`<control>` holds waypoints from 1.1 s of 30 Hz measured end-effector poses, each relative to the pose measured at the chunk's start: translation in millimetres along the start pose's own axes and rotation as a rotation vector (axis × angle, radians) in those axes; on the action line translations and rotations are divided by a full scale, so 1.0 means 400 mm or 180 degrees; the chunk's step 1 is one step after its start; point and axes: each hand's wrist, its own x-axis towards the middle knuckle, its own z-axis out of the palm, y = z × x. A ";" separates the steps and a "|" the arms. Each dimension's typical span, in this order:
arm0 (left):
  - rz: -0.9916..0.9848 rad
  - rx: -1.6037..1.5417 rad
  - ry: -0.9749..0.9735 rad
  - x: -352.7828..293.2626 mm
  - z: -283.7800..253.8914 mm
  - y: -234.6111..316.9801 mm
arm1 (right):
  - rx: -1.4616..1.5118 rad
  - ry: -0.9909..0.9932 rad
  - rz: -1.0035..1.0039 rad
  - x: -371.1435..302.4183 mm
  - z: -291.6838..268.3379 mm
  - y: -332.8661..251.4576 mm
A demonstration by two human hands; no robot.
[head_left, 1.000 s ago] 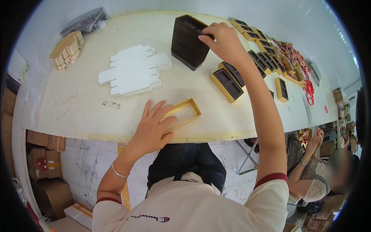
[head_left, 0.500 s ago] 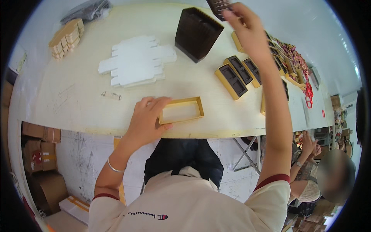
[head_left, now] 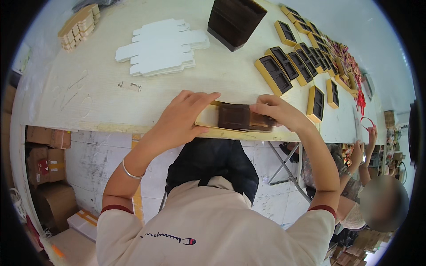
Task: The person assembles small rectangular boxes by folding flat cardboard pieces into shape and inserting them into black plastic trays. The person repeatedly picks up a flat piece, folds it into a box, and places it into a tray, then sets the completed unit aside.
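Close to the table's front edge lies a shallow, open gold box. My left hand grips its left end, thumb on the near side and fingers on the far side. My right hand pinches the right part of a dark brown plastic tray insert. That insert lies over the right portion of the box, and its far right is partly under my fingers. How deep it sits inside cannot be made out. Beyond, a tall stack of brown inserts stands on the table.
White flat box blanks are piled at the middle left, with a stack of pale cut pieces farther left. Several gold boxes with dark inserts stand at the right. A co-worker's hand holds a red ribbon there.
My right hand has come down from the far side with the insert, bringing it onto the gold box. My left hand still holds the box. The view has shifted slightly.
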 end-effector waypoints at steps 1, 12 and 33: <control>0.0056 0.0061 0.0007 0.006 0.007 0.003 | -0.0501 0.0356 -0.0277 0.007 0.023 -0.003; 0.0156 0.0233 -0.0329 0.029 0.017 -0.018 | -0.0807 0.0822 -0.2836 -0.028 0.089 0.114; 0.0550 0.1286 0.0065 0.040 0.077 0.006 | -0.2393 0.0615 -0.3295 0.024 0.093 0.077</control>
